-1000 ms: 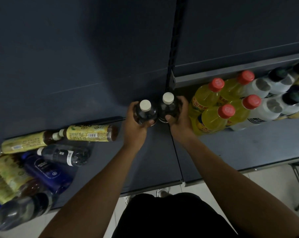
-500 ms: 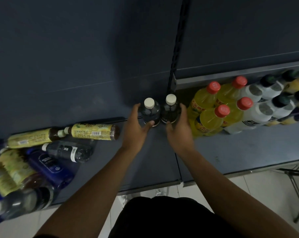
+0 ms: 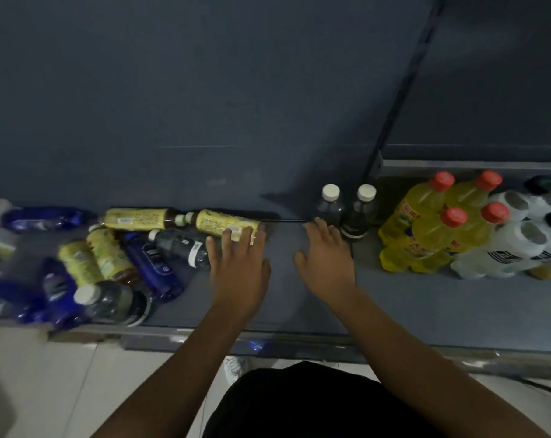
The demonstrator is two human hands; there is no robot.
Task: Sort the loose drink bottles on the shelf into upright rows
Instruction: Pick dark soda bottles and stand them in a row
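Two dark bottles with white caps, one (image 3: 329, 207) beside the other (image 3: 361, 213), stand upright at the back of the grey shelf (image 3: 426, 298). My right hand (image 3: 326, 259) hovers open just in front of them, holding nothing. My left hand (image 3: 239, 263) is open with spread fingers, its fingertips over the end of a lying yellow-labelled bottle (image 3: 223, 224). Left of it, loose bottles lie in a heap: another yellow-labelled bottle (image 3: 138, 218), a dark bottle with a white label (image 3: 181, 248), a blue bottle (image 3: 152, 263) and several more.
Upright yellow bottles with red caps (image 3: 426, 229) and white bottles (image 3: 514, 245) stand in rows at the right. A dark back panel rises behind the shelf, with a vertical post (image 3: 391, 121). The pale tiled floor (image 3: 62, 390) lies below the shelf's front edge.
Both hands have let go of the two upright dark bottles and drawn back. My left hand has moved left to the lying yellow-labelled bottle. The view has shifted left.
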